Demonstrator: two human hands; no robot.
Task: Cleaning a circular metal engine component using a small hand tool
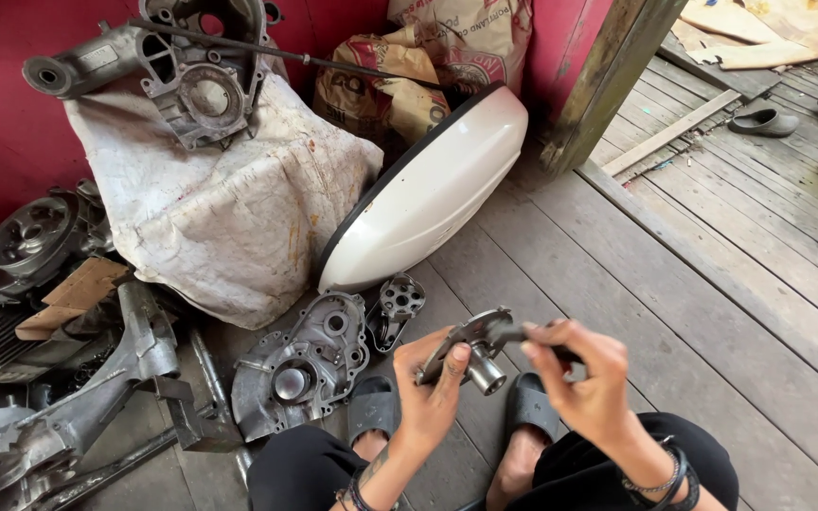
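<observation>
A small grey cast-metal part with a flat plate and a short round shaft stub (473,352) is held up over the person's lap, between both hands, tilted so the stub points down toward the sandalled feet, presumably so its face can be looked over. The left hand (433,388) pinches the plate's lower edge, thumb on top and fingers beneath; the right hand (584,378) is closed on the part's dark far end (what exactly that end is, I cannot tell), fingers curled round it. So the part bridges the two grips, its middle bare between them.

Just beyond the left grip, a larger grey aluminium engine cover (300,374) lies flat on the wooden plank floor (674,284). Farther off, a white curved scooter side panel (428,189) leans against a stained white cloth sack (229,208), with a grey engine casing (172,66) resting on top.
</observation>
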